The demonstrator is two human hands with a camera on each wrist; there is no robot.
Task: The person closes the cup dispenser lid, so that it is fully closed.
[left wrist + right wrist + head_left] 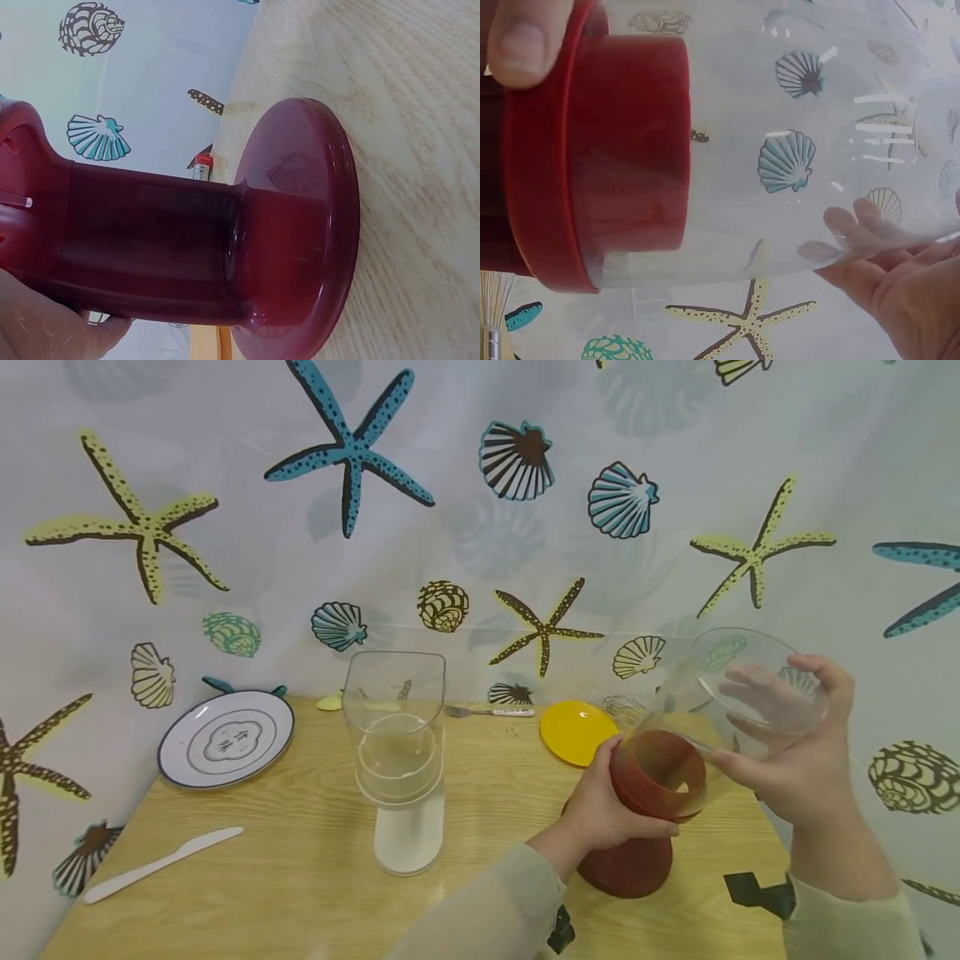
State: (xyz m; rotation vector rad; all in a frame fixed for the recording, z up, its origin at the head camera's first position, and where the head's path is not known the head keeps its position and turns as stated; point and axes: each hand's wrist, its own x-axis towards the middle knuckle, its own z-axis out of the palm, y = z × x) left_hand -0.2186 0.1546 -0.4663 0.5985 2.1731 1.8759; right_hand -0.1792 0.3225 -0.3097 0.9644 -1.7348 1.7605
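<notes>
A dark red stand (626,868) with a round foot is upright on the table at the right. My left hand (600,810) grips it just under its red collar, the thumb along the near side. A clear plastic container (693,710) sits over the collar's raised red ring, and the whole piece leans to the right. My right hand (806,752) holds this container near its open top, fingers and thumb spread round the wall. In the right wrist view the clear wall (735,210) meets the red collar (547,165). The left wrist view shows the stand's foot (300,225) on the wood.
A similar clear container on a white stand (408,839) is upright mid-table. Left lie a blue-rimmed white plate (225,739) and a white knife (165,864). Along the back are a fork (491,712), a yellow plate (573,732) and a whisk (622,708), before a patterned curtain (450,527).
</notes>
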